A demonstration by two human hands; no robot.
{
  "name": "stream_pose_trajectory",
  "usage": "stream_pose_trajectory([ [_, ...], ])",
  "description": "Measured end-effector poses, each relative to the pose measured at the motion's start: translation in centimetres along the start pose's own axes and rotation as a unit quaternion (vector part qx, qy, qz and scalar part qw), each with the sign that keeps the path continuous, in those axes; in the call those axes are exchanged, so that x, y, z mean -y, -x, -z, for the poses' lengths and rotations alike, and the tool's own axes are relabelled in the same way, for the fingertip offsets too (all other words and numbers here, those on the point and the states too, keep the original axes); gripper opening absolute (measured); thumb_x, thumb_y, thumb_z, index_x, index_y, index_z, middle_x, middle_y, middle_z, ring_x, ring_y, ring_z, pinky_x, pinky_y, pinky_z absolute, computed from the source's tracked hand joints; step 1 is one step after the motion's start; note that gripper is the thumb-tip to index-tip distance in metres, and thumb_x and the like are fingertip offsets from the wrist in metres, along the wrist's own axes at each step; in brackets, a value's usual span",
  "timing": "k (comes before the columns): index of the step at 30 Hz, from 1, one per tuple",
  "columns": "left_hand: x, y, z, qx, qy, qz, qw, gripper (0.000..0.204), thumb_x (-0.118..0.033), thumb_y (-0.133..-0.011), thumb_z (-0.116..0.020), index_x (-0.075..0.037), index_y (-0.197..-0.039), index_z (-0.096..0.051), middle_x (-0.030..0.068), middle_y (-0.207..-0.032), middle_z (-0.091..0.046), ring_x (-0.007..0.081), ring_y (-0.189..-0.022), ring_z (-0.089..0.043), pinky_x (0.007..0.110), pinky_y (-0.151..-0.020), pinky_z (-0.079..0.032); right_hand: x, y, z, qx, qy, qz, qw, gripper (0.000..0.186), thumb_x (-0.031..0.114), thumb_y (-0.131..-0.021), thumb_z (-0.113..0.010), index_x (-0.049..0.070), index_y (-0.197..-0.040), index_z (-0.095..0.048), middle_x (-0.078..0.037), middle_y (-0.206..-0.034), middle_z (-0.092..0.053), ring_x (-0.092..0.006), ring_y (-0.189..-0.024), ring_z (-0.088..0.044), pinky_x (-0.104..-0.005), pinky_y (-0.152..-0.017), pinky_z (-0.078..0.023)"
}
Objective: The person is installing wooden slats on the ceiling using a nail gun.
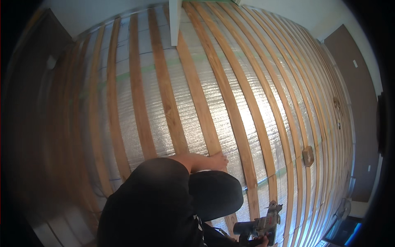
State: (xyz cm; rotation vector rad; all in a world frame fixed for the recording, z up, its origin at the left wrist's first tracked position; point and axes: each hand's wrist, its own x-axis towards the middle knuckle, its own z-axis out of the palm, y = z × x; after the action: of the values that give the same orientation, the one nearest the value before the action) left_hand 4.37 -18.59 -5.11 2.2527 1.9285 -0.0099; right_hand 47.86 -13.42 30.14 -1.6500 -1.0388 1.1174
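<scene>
My right hand (pixel 260 241) is closed on a grey and black power tool (pixel 265 224), apparently a nail gun, low in the view right of my knees; part of the hand is cut off by the lower edge. My left hand is not visible. My dark-clothed legs (pixel 148 201) are bent beneath me, and my bare foot (pixel 216 161) rests on a wooden batten (pixel 203 119). Long parallel battens run over silvery foil underlay (pixel 230 152) around me.
A small wooden block (pixel 308 156) lies on battens to the right. A white post (pixel 174 22) stands at the far edge. Dark doors (pixel 343 66) and walls border the floor. A fan (pixel 342 210) and a lit screen (pixel 345 230) are at the lower right.
</scene>
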Motion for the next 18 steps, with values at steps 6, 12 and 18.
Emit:
stream_pose_trajectory([
  [6,0.7,0.2,-0.8,-0.004,-0.001,-0.014,1.000,0.023,-0.032,-0.099,-0.064,-0.021,-0.113,-0.077,-0.0005,-0.122,-0.066,0.0227,-0.120,-0.061,0.053,-0.088,-0.047,-1.5,-2.1,1.1,-0.019,-0.007,-0.042,0.999,0.020,0.017,-0.095,-0.071,-0.003,-0.098,-0.073,-0.010,-0.081,-0.067,-0.0232,-0.072,-0.065,-0.0366,-0.067,-0.055],
  [12,0.7,0.6,-0.5,0.001,-0.037,0.000,0.999,0.023,-0.029,-0.101,-0.062,-0.020,-0.116,-0.076,0.0000,-0.121,-0.066,0.0238,-0.123,-0.060,0.053,-0.084,-0.049,-2.6,-1.8,2.6,-0.007,-0.021,-0.034,0.999,0.042,0.021,-0.096,-0.067,-0.003,-0.131,-0.071,0.000,-0.081,-0.058,-0.0108,-0.069,-0.055,-0.0285,-0.064,-0.046],
  [18,1.1,-1.0,-0.1,0.057,0.171,0.020,0.983,0.024,-0.016,-0.093,-0.067,-0.001,-0.110,-0.076,0.0212,-0.110,-0.078,0.0400,-0.097,-0.077,0.063,-0.092,-0.057,-2.2,-0.8,2.8,-0.063,-0.026,-0.020,0.997,0.018,0.022,-0.093,-0.080,0.011,-0.104,-0.071,0.005,-0.074,-0.055,-0.0074,-0.058,-0.049,-0.0251,-0.051,-0.038],
])
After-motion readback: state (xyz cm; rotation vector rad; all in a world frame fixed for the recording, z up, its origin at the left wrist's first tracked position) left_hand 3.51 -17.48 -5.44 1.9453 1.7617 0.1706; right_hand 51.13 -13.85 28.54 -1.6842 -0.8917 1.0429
